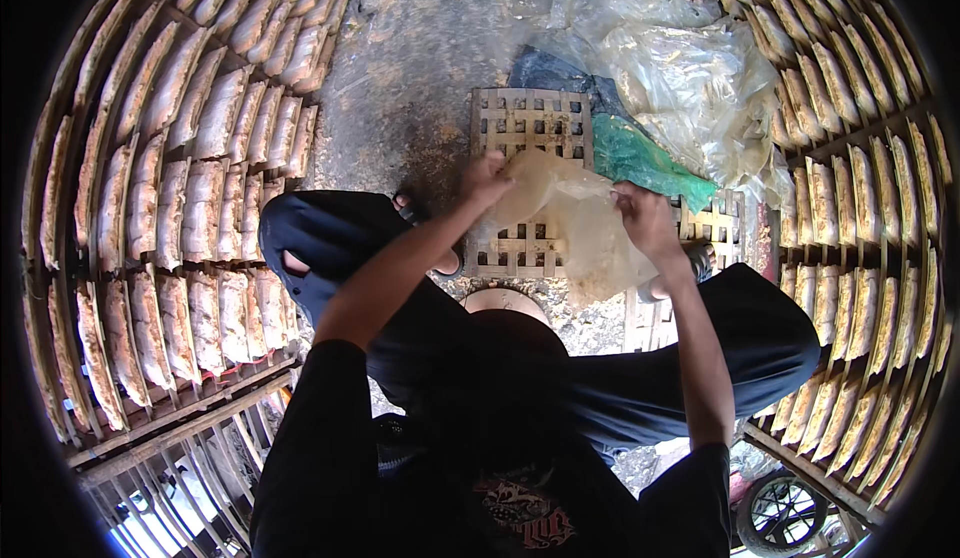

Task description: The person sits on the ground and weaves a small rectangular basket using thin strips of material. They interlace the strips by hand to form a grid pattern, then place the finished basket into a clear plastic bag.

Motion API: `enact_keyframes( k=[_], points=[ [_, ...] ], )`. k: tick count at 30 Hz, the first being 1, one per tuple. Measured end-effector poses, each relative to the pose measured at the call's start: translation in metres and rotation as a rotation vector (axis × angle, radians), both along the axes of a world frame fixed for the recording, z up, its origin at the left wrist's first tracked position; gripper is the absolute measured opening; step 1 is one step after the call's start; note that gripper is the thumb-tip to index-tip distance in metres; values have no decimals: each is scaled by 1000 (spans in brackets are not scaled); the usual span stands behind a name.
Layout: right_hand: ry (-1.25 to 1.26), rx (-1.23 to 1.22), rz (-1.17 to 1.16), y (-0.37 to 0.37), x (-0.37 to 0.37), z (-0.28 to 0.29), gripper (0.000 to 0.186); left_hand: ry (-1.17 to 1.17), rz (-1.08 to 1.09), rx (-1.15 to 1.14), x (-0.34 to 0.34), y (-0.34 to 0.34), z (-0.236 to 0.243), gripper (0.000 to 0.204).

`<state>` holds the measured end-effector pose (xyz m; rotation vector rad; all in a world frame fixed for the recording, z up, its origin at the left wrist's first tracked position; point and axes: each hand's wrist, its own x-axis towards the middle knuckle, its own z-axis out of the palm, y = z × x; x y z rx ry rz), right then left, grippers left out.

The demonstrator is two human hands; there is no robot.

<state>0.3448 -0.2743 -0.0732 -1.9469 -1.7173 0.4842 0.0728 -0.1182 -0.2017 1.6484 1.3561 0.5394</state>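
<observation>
left hand (487, 180) and right hand (648, 220), each grip closed on the translucent plastic sheet (598, 243), hold it over the lattice grid (530, 101); uneven pulling could tear it or let it snag there.

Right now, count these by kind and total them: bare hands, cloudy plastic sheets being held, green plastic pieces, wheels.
Bare hands, left hand and right hand: 2
Held cloudy plastic sheet: 1
Green plastic piece: 1
Wheel: 1
Total: 5
</observation>
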Motion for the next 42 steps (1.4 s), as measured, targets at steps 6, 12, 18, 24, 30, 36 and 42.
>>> enact_keyframes(
  k=[6, 12, 18, 24, 30, 36, 42],
  points=[
    [156, -59, 243, -3, -17, 115, 30, 51, -504, 120, 14, 17, 83, 110],
    [-263, -220, 560, -33, -23, 150, 47, -224, -851, 198, 57, 10, 132, 89],
    [-424, -207, 632, -45, -34, 152, 34, -198, -1186, -528, 85, -54, 176, 52],
    [-280, -53, 557, -53, -19, 146, 30, -200, -1261, -428, 65, -61, 176, 56],
    [-325, -22, 536, -50, -17, 147, 35, -73, -1216, -177, 44, -43, 176, 60],
    [-364, 3, 454, -52, -2, 158, 38, 320, -1338, -111, 17, -15, 160, 64],
    [-24, -69, 143, -31, 47, 130, 17, 656, -1409, -256, 14, 65, 137, 57]
  ],
)
